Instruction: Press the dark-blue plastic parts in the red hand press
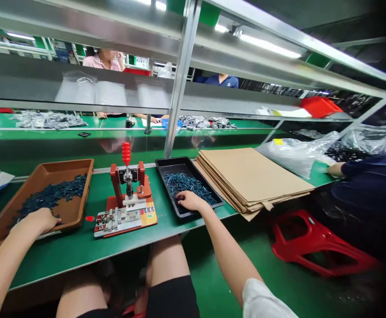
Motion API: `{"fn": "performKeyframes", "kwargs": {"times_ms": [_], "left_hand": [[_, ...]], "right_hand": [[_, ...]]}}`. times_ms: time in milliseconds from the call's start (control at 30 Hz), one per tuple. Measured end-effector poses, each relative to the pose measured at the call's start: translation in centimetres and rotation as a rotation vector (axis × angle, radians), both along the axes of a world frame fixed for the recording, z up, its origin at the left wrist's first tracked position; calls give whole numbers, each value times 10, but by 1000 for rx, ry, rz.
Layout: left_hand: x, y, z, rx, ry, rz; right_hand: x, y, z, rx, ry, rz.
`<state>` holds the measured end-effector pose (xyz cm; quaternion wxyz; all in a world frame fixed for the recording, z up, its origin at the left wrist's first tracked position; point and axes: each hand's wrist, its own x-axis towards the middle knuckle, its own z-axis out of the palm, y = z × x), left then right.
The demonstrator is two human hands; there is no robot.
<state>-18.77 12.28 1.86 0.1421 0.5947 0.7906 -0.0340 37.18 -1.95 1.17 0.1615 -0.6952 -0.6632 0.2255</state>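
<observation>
My left hand (42, 221) reaches into the near end of a brown tray (88, 176), where a heap of flat dark-blue pieces (56, 193) lies. Its fingers are curled together, and whatever they hold is hidden behind the hand. In a black tray (171, 163) right of centre lie many thin blue parts (189, 185). My right hand (190, 201) is low over that tray with fingers bent inward, something dark and too small to name at the fingertips. Between the trays stands a red toggle-clamp fixture (126, 198) with its red handle (126, 153) upright.
Stacked brown cardboard sheets (252, 174) lie right of the black tray, with a clear plastic bag (292, 152) beyond. A metal post (179, 79) and shelf rise behind the bench. Another person's arm (337, 170) and a red stool (312, 243) are at right.
</observation>
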Motion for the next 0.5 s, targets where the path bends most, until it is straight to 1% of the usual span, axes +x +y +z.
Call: {"fn": "performKeyframes", "kwargs": {"times_ms": [33, 67, 133, 200, 233, 300, 400, 467, 500], "left_hand": [[3, -2, 4, -93, 50, -45], [5, -4, 8, -120, 67, -90], [11, -9, 16, -133, 60, -158], [15, -13, 22, -137, 45, -174], [16, -14, 22, -131, 40, -159], [15, -16, 20, -105, 27, -81], [9, -19, 11, -26, -17, 48], [3, -22, 3, 70, -84, 82], [0, -24, 0, 171, -140, 77]], "right_hand": [[2, 1, 0, -26, 41, 21], [3, 3, -1, -46, 74, 35], [4, 6, 0, -61, 105, 34], [3, 9, 2, -28, 94, 8], [3, 10, 3, 2, 88, -8], [3, 10, 5, 75, 80, -44], [5, 9, 8, 166, 85, -83], [4, 7, 10, 199, 183, -104], [2, 5, 11, 206, 277, -107]]}}
